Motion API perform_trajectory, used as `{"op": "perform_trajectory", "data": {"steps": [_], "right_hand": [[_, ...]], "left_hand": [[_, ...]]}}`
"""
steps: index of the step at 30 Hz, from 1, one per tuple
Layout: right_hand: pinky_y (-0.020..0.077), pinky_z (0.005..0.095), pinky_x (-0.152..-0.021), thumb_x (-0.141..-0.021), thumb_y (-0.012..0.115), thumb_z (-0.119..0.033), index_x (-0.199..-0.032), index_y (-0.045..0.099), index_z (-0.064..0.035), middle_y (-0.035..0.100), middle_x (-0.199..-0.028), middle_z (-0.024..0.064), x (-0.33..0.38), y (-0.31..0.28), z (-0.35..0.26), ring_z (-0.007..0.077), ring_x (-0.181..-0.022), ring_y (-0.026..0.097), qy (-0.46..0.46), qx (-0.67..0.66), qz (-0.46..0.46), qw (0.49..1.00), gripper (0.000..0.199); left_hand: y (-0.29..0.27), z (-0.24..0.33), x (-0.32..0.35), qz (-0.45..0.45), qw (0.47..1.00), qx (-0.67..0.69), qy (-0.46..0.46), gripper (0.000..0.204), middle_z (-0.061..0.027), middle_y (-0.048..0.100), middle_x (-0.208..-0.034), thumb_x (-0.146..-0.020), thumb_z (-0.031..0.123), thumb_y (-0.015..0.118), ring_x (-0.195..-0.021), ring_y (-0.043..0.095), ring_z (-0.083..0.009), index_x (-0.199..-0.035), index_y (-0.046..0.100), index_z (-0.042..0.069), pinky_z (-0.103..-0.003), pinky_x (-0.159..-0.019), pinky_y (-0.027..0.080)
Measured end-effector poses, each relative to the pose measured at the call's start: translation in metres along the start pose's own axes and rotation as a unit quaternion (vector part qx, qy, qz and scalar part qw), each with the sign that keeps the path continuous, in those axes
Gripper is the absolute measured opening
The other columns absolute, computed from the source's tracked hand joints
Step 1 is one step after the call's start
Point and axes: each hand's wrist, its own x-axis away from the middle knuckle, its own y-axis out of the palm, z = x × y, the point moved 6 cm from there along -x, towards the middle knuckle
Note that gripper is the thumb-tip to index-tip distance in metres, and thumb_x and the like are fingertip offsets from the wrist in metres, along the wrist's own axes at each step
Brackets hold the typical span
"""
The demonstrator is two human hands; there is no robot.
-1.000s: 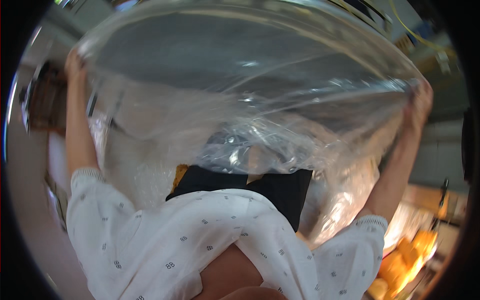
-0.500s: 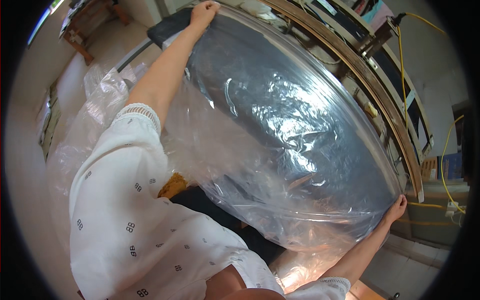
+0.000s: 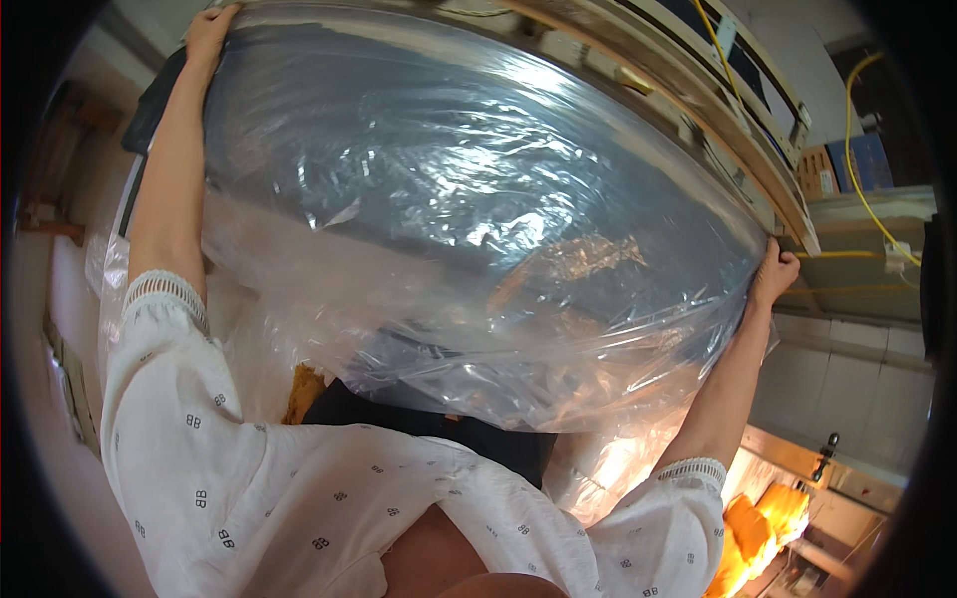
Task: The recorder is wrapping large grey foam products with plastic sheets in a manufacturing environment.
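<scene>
A wide sheet of clear plastic film (image 3: 399, 269) is stretched between my hands over a dark, flat surface that shows through it. My left hand (image 3: 207, 35) is closed on the film's far left corner, with the arm stretched out. At the right, my right hand (image 3: 776, 274) pinches the film's other far corner. Between the two hands the far edge runs fairly taut, while the near part hangs in loose, shiny folds toward my body. What lies beneath the film at its dark part cannot be made out well.
Beyond the film runs a long wooden rail (image 3: 688, 90) of a frame. A yellow cable (image 3: 852, 130) hangs at the right near a blue box (image 3: 863, 162). Bright orange-yellow material (image 3: 763, 533) lies at the lower right.
The view has turned to the right and tilted. Both hands keep hold of the film's corners, and its far edge now lies more level across the view.
</scene>
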Motion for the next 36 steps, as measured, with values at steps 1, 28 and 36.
{"op": "perform_trajectory", "data": {"steps": [1,28,36], "right_hand": [[0.0407,0.0388,-0.073,-0.068,0.073,-0.032,-0.073,0.05,0.0046,0.052,-0.08,0.0178,-0.001,0.0,0.009,0.0296,-0.075,0.048,0.026,0.008,-0.001,1.0,0.043],[0.0245,0.0165,-0.061,-0.091,0.053,-0.024,-0.077,0.044,-0.0114,0.034,-0.073,-0.0088,0.096,-0.094,-0.164,0.0024,-0.067,0.028,0.11,-0.327,-0.409,0.844,0.021],[0.0255,0.0168,-0.06,-0.086,0.06,-0.016,-0.078,0.048,-0.0095,0.034,-0.072,-0.0085,0.125,-0.167,-0.207,0.0029,-0.067,0.029,0.059,-0.369,-0.313,0.873,0.016]], "left_hand": [[0.005,0.0,0.0,0.004,1.0,-0.003,-0.021,0.037,-0.0007,0.061,-0.077,-0.076,0.041,0.064,-0.078,0.052,-0.0101,-0.08,0.068,0.004,-0.025,-0.07,0.04],[-0.168,-0.005,-0.01,0.113,0.961,-0.233,0.096,0.039,-0.0097,0.062,-0.105,-0.084,0.03,0.057,-0.101,0.055,-0.0192,-0.112,0.06,0.004,-0.031,-0.092,0.039],[0.028,0.486,0.369,-0.205,0.837,0.203,0.465,0.042,-0.0063,0.052,-0.117,-0.079,0.021,0.067,-0.103,0.054,-0.0159,-0.116,0.055,0.007,-0.025,-0.078,0.045]]}}
